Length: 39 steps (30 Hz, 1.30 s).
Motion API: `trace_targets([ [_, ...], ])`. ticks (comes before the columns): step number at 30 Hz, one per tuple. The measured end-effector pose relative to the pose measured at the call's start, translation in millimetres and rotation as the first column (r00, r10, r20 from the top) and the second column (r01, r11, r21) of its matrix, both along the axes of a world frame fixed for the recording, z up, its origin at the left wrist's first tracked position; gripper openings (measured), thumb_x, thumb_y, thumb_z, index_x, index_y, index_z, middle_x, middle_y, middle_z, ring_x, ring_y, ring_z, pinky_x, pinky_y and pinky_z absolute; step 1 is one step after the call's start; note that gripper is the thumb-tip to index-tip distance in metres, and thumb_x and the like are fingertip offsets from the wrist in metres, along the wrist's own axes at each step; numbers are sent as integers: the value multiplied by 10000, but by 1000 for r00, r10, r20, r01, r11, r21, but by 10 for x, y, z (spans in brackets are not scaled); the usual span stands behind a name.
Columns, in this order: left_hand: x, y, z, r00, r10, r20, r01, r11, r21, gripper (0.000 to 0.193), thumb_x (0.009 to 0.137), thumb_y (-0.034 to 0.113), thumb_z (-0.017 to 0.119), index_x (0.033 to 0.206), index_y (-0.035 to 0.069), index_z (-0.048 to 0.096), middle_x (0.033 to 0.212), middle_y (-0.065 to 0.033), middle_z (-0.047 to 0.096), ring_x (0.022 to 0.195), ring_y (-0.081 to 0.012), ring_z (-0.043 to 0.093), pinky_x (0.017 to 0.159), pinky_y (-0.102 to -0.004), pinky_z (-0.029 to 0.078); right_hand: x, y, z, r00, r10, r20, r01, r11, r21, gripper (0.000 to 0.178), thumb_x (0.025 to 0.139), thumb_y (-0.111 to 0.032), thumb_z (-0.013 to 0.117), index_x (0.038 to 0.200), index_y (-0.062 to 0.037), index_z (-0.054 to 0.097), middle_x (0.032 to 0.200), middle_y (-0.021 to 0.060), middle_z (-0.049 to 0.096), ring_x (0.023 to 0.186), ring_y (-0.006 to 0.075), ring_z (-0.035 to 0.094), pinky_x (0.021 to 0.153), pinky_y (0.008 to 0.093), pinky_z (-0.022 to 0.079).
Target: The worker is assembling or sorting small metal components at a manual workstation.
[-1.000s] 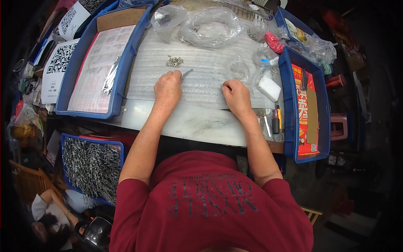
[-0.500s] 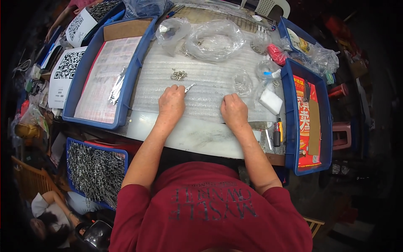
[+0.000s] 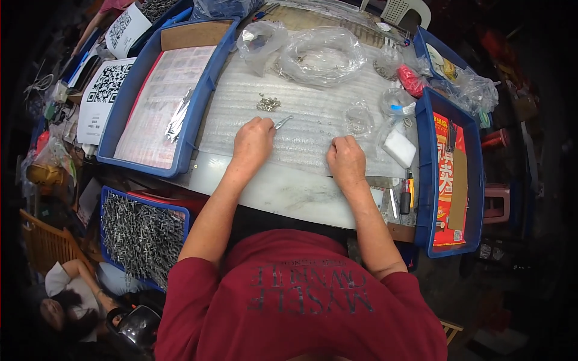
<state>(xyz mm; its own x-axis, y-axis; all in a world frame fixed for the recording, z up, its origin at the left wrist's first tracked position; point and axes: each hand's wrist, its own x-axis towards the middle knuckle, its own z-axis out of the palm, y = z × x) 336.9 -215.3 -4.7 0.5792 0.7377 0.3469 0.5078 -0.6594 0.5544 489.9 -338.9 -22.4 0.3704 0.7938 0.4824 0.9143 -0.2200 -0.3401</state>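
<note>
My left hand (image 3: 253, 143) is closed around a small, pointed silver metal tool (image 3: 283, 121), whose slim end sticks out past the fingers to the right; its exact kind is too small to make out. Just beyond that hand lies a little pile of short metal pins or rivets (image 3: 268, 104). My right hand (image 3: 347, 159) rests on the white foam sheet (image 3: 235, 129) with its fingers curled together, and anything between them is hidden. Beyond the right hand sit a clear plastic bag (image 3: 359, 120) with small bits and a white block (image 3: 399, 148).
Blue trays stand at left (image 3: 183, 141) and right (image 3: 425, 180), the left one holding silver strips (image 3: 179, 117). Plastic bags (image 3: 325, 57) lie at the back. A yellow-black screwdriver (image 3: 406, 201) is near the front right. A bin of metal parts (image 3: 141, 237) and another person (image 3: 78, 289) are lower left.
The whole view has shifted a little, with the table appearing farther right. The silver tool in my left hand points slightly more upward. My right hand stays curled on the sheet.
</note>
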Motion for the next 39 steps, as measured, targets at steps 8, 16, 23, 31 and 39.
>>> trace_targets([
  [8, -30, 431, -19, 990, 131, -50, -131, 991, -2, 96, 678, 93, 507, 737, 28, 547, 751, -137, 529, 722, -301, 506, 632, -367, 405, 9, 0, 22, 999, -21, 24, 23, 998, -66, 66, 601, -54, 511, 598, -19, 454, 629, 123, 462, 567, 281, 492, 490, 362, 419],
  [16, 38, 519, -61, 988, 127, -86, -127, 992, 8, 109, 665, 76, 510, 756, 49, 564, 776, -128, 531, 730, -295, 508, 643, -350, 398, 34, 5, -20, 998, -24, 50, 26, 998, -49, 57, 595, -52, 504, 590, -30, 452, 621, 111, 467, 555, 271, 497, 473, 358, 419],
  [23, 42, 556, -131, 995, 88, -54, -84, 995, 60, 77, 683, 81, 495, 730, 45, 543, 743, -123, 518, 706, -300, 498, 618, -360, 391, 25, -4, 1, 1000, 6, -29, -4, 998, 55, 39, 594, -28, 510, 603, -37, 473, 607, 98, 481, 535, 257, 493, 463, 339, 405],
  [31, 37, 404, -21, 977, 87, 197, -65, 991, -114, 87, 701, 67, 490, 764, 20, 527, 645, -93, 513, 639, -220, 512, 567, -296, 387, 45, -38, 75, 928, 171, -332, -99, 970, 223, 37, 635, -24, 530, 641, -15, 494, 578, 56, 470, 480, 151, 449, 443, 241, 364],
  [39, 185, -327, 179, 811, 26, 584, 467, 573, -674, 85, 754, 88, 469, 796, 29, 514, 604, 38, 444, 520, -18, 357, 453, -152, 295, 64, -76, 130, -39, 365, -930, -29, 930, 366, 81, 677, -66, 546, 712, -1, 512, 607, 7, 483, 473, 62, 393, 431, 178, 311],
])
